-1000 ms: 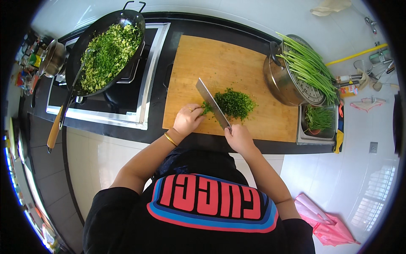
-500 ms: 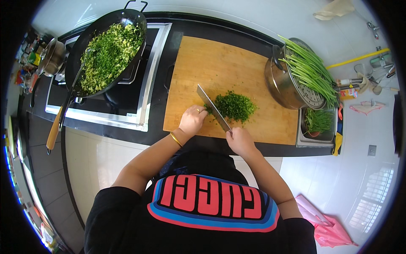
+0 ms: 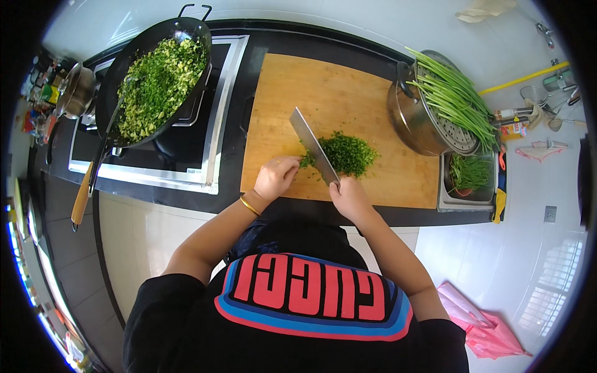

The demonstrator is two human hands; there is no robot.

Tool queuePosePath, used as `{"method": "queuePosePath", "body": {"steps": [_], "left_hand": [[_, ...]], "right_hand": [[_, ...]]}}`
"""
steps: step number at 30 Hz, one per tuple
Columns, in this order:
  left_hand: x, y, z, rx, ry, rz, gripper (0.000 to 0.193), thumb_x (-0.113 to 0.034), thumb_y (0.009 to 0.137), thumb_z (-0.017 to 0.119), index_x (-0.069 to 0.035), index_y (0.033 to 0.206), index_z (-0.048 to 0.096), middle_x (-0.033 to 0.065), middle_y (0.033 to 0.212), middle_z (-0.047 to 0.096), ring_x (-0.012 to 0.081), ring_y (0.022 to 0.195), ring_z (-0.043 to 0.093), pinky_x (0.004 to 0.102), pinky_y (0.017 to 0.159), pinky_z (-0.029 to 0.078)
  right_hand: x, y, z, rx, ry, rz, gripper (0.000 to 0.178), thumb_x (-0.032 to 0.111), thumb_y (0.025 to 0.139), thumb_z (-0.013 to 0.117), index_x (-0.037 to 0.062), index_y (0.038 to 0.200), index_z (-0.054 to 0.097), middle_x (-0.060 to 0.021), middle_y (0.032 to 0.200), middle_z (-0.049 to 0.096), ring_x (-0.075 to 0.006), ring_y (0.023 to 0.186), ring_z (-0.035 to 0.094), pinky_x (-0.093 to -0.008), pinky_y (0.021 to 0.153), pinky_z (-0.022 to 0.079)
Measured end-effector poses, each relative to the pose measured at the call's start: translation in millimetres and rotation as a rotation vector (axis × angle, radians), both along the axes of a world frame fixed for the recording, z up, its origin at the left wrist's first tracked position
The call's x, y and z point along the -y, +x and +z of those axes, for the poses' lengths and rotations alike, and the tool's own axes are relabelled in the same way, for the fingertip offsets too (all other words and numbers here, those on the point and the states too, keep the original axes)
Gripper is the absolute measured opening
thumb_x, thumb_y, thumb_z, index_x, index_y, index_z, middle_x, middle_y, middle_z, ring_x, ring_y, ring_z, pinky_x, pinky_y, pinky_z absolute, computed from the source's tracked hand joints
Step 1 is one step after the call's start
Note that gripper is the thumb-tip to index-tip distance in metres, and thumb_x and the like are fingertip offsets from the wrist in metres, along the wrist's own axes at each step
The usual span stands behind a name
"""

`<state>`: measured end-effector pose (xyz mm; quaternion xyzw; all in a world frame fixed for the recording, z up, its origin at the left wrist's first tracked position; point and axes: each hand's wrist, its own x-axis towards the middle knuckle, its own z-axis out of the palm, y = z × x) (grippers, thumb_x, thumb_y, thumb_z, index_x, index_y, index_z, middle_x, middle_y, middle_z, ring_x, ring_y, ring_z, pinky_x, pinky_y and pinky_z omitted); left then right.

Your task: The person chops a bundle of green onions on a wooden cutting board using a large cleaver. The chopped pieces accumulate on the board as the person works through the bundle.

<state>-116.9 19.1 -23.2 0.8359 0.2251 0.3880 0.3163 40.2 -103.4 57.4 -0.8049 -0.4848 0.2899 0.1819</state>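
Note:
My right hand point(image 3: 351, 198) is closed round the handle of a cleaver point(image 3: 314, 144), whose broad blade slants up and left over the wooden cutting board point(image 3: 311, 87). A heap of finely chopped green chives point(image 3: 351, 153) lies against the blade's right side. Left of the blade, my left hand point(image 3: 277, 178), with a gold bangle at the wrist, has its fingers bent together at a small bit of chives point(image 3: 307, 160). The fingertips are partly hidden, and the steel stands a little apart from them.
A wok point(image 3: 158, 87) of chopped greens and yellow bits sits on the stove at left, its wooden handle jutting nearer. At right, long chives point(image 3: 457, 93) lie across a steel steamer pot point(image 3: 410, 121). More greens fill a metal basin point(image 3: 467, 174) by the board's right corner.
The cleaver has turned slightly, showing more of its blade face. My left hand has shifted a little left, away from the blade, and a small bit of chives shows between them.

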Motion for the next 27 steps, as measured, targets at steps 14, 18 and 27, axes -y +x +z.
{"method": "queuePosePath", "body": {"steps": [14, 18, 27], "left_hand": [[1.8, -1.0, -4.4, -0.285, 0.298, -0.121, 0.015, -0.006, 0.069, 0.055, -0.004, 0.083, 0.06, 0.0062, 0.079, 0.058, 0.0241, 0.075, 0.058, 0.0344, 0.067, 0.048], [1.1, -8.3, 3.5, -0.292, 0.365, -0.144, 0.017, -0.007, 0.069, 0.054, -0.003, 0.085, 0.06, 0.0064, 0.082, 0.058, 0.0231, 0.075, 0.058, 0.0329, 0.067, 0.048], [6.5, -5.1, -1.3, -0.225, 0.398, -0.1, 0.015, -0.007, 0.066, 0.054, -0.003, 0.08, 0.057, 0.0058, 0.076, 0.052, 0.0216, 0.071, 0.054, 0.0314, 0.065, 0.047]], "right_hand": [[-4.3, -14.3, -13.0, 0.105, -0.122, 0.018, 0.029, 0.02, 0.083, 0.051, -0.0055, 0.07, 0.058, -0.0251, 0.067, 0.059, -0.0412, 0.066, 0.058, -0.0464, 0.062, 0.047], [-2.9, -1.7, -20.4, -0.005, -0.066, -0.023, 0.028, 0.02, 0.083, 0.051, -0.0054, 0.071, 0.058, -0.0255, 0.067, 0.058, -0.0416, 0.067, 0.058, -0.0464, 0.062, 0.047], [6.6, -23.0, -4.5, 0.13, -0.154, 0.064, 0.027, 0.019, 0.082, 0.051, -0.0033, 0.068, 0.057, -0.0253, 0.065, 0.058, -0.0417, 0.064, 0.058, -0.0482, 0.062, 0.047]]}}
